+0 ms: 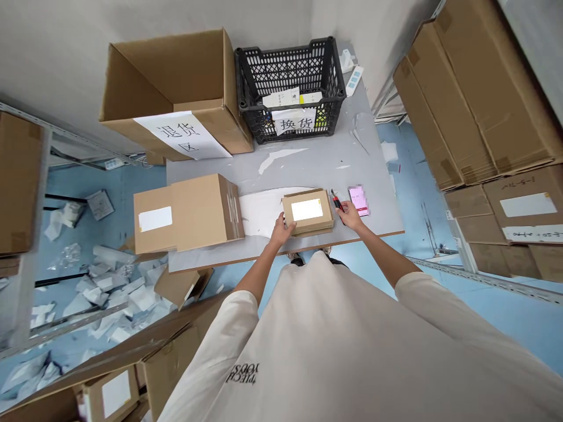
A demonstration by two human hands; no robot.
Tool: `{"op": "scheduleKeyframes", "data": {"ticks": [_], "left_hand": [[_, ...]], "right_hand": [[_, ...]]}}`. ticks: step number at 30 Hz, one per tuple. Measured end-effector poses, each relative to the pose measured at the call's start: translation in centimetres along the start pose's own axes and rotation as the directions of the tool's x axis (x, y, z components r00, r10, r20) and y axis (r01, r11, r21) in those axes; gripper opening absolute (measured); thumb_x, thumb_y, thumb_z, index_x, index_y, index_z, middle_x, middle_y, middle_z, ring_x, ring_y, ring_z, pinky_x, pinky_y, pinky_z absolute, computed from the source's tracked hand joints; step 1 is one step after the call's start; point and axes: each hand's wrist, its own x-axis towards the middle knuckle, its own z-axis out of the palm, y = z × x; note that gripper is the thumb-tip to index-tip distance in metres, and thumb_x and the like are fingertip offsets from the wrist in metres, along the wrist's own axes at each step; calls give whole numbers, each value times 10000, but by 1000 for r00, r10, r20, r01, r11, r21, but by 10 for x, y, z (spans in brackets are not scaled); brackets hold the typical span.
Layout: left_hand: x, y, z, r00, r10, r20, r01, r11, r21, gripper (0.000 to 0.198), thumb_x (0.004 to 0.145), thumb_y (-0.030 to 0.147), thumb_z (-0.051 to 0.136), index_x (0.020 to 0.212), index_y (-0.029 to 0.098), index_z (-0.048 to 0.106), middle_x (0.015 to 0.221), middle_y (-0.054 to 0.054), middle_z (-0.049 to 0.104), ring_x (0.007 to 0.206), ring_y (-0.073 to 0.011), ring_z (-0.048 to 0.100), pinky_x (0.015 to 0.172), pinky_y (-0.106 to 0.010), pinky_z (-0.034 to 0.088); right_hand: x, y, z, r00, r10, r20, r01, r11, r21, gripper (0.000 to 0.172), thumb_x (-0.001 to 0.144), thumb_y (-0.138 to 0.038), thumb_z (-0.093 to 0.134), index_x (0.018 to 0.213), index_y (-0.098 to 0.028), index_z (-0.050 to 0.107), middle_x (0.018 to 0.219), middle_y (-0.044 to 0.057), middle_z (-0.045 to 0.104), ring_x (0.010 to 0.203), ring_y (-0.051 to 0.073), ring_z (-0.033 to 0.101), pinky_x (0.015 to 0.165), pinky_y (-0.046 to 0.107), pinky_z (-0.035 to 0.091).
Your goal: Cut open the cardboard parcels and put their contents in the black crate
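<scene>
Small kraft box [307, 220] at near table [281, 158] edge, R hand [350, 214] w/ box cutter [338, 203], L hand [280, 230] on box
I watch L hand at box's near-left corner, fingers curled over edge; can't tell if gripping or only steadying. R hand narrow, closed round cutter, tip just beside box's right side; blade too small to make out. Box sits on white sheet [259, 211], close to front edge; phone [358, 200] just right of cutter, larger kraft box [189, 214] left. Risks: box slides on sheet if L hand's hold is light, cutter then skids toward L fingers; R elbow or cutter knocks phone; box tips off front edge if pushed.
</scene>
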Motion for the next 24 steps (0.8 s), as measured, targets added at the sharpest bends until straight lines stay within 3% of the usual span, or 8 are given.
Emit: {"op": "scheduleKeyframes", "data": {"ticks": [3,6,12,17,20,24], "left_hand": [[-3,3,-3,997,-63,36,63,998,-16,909,1006,577,751,1737,171,396,1598,-264,629,1331,-348,725,1141,-503,584],[-8,7,-7,992,-117,37,117,993,-4,877,1019,557,744,1724,155,411,1572,-268,653,1286,-345,747,1106,-490,600],[-17,16,-10,984,-176,26,176,984,3,846,1035,547,734,1705,131,427,1581,-269,659,1234,-327,767,1067,-465,622],[-19,21,-10,980,-196,24,196,981,3,804,1041,544,728,1681,142,455,1552,-255,688,1211,-315,778,1053,-459,633],[-23,20,-9,981,-191,16,191,981,-18,809,1038,587,717,1674,156,464,1558,-247,682,1253,-319,768,1074,-466,629],[-29,15,-5,985,-169,43,171,983,-65,853,983,574,768,1677,194,449,1601,-229,649,1374,-326,719,1132,-484,611]], "right_hand": [[13,-6,-4,995,93,-40,-100,960,-260,342,953,-374,716,1251,-214,666,1363,169,717,1272,335,693,1107,476,574],[29,-11,-2,985,163,-53,-169,865,-472,366,997,-334,678,1333,-188,656,1466,220,671,1324,374,675,1069,486,564],[51,-9,14,991,130,-38,-124,753,-646,448,1055,-351,659,1431,-122,579,1502,285,642,1437,425,592,1167,558,479],[53,4,17,994,107,-23,-103,846,-523,442,1008,-346,724,1384,-161,584,1499,281,632,1413,432,590,1186,593,473],[45,10,15,998,22,-56,-41,928,-370,376,983,-372,719,1294,-179,629,1463,289,644,1422,466,573,1226,670,439],[21,9,14,995,-78,63,84,991,-104,248,937,-334,656,1160,-240,708,1247,171,770,1233,381,697,1183,610,537]]}}
